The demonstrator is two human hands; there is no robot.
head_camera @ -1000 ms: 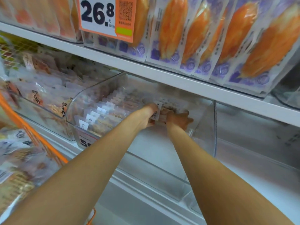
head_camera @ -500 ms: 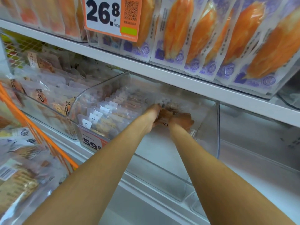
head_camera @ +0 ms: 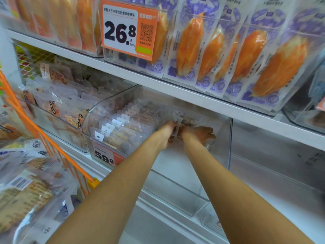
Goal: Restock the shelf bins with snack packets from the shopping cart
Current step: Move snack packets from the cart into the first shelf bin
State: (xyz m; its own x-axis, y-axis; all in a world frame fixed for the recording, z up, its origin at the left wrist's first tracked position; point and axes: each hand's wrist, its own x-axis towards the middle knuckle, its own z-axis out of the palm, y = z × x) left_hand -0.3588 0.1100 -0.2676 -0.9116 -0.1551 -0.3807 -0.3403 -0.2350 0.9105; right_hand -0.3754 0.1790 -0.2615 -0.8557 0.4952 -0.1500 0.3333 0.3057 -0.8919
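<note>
White shelving carried a clear bin (head_camera: 226,138) on its middle tier. Deep against the bin's back wall, the left hand (head_camera: 168,133) and right hand (head_camera: 200,133) pinched one snack packet (head_camera: 181,123) between them, standing upright, its face across the bin. A packed row of packets (head_camera: 119,127) filled the bin's left side, its right floor bare. Overhead, the upper shelf edge (head_camera: 175,88) crowded the reach. More packets lay in the orange cart (head_camera: 44,138) at left.

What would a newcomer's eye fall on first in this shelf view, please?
The orange price tag reading 26.8 at top centre, fronting rows of orange crab-stick packets in purple-and-white wrappers. Below, the left hand and right hand meet inside the clear plastic shelf bin, on a clear snack packet.
</note>
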